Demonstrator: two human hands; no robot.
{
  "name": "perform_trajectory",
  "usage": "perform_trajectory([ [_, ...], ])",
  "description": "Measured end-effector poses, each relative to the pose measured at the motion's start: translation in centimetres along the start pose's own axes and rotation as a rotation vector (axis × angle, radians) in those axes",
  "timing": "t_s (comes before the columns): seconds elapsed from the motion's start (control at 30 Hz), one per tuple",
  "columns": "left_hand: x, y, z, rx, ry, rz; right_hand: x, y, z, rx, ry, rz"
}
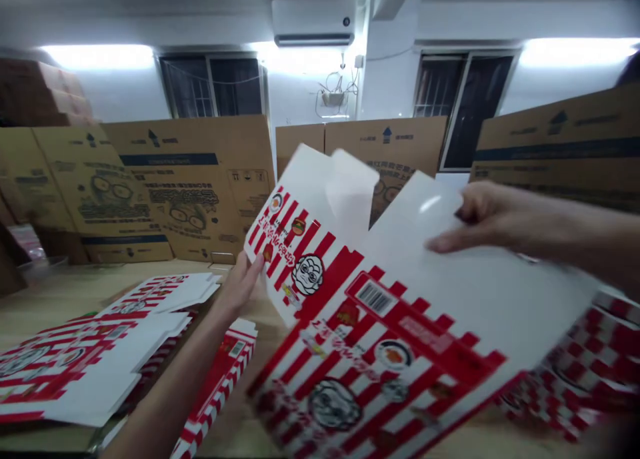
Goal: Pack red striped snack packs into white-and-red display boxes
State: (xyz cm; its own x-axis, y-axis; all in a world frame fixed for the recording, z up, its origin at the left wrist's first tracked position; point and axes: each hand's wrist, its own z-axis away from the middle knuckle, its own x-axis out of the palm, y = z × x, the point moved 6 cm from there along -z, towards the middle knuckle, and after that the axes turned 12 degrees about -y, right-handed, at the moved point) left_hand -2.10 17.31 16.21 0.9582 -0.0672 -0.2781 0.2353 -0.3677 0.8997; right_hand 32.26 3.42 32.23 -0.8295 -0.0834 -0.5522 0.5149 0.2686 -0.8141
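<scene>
Head view, nearest first: a red-and-white striped carton blank (385, 352) at 6 o'clock, lifted off the tabletop between both hands, printed face toward the camera. A white unprinted panel (425, 225) raised toward 1 o'clock, and end flaps (350, 192) bent up out of the flat. By the look of it, a folding stage, with the blank creased but not a closed box. Judged from the grip, next call: a surer hold on the white panel before any further bending.

Left hand (240, 287) at 8 o'clock, half open, fingers spread behind the blank's edge, propping rather than clamping. Right hand (480, 222) at 3 o'clock, fingers curled at the white panel's edge; pinch or mere touch, impossible to tell.

Just beside the left forearm (160, 399), a striped carton piece (220, 385) at 7 o'clock. At 8 o'clock, a stack of flat printed blanks (85, 359) on a pale wooden table (85, 289), close enough to crowd the left arm. At 4 o'clock, a red-checked blank (585, 359), near the swing of the big panel.

Farther off, upright corrugated cardboard sheets (190, 179) from 10 to 1 o'clock; beyond them, a wall air conditioner (313, 22) at 12.
</scene>
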Motion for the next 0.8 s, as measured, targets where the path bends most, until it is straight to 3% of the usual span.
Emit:
perform_trajectory([
  [0.1,3.4,-1.7,2.7,-0.203,-0.121,0.531,-0.9,-0.4,1.2,0.271,-0.097,0.374],
  [0.13,4.8,-2.1,4.0,-0.291,-0.154,0.726,-0.8,-0.8,1.5,0.277,-0.085,0.495],
  [0.2,7.1,-2.9,6.9,-0.454,-0.150,1.021,0.5,-1.9,2.4,0.167,-0.020,0.714],
  [0.27,8.4,-4.2,9.7,-0.563,-0.067,1.170,3.0,-2.8,3.8,-0.023,0.052,0.881],
  [0.37,9.1,-6.5,13.3,-0.702,-0.001,1.238,7.0,-3.5,6.2,-0.281,0.112,0.991],
  [0.47,7.4,-7.0,15.6,-0.737,0.041,1.235,9.0,-4.4,7.4,-0.424,0.061,0.924],
  [0.6,4.3,-4.7,16.5,-0.589,0.092,1.276,8.7,-6.5,6.9,-0.393,0.045,0.777],
  [0.67,3.9,-4.7,16.5,-0.586,0.107,1.267,9.2,-7.0,6.4,-0.380,0.040,0.743],
  [0.8,5.2,-8.7,16.1,-0.683,0.100,1.034,14.2,-5.4,6.3,-0.496,-0.123,0.797],
])
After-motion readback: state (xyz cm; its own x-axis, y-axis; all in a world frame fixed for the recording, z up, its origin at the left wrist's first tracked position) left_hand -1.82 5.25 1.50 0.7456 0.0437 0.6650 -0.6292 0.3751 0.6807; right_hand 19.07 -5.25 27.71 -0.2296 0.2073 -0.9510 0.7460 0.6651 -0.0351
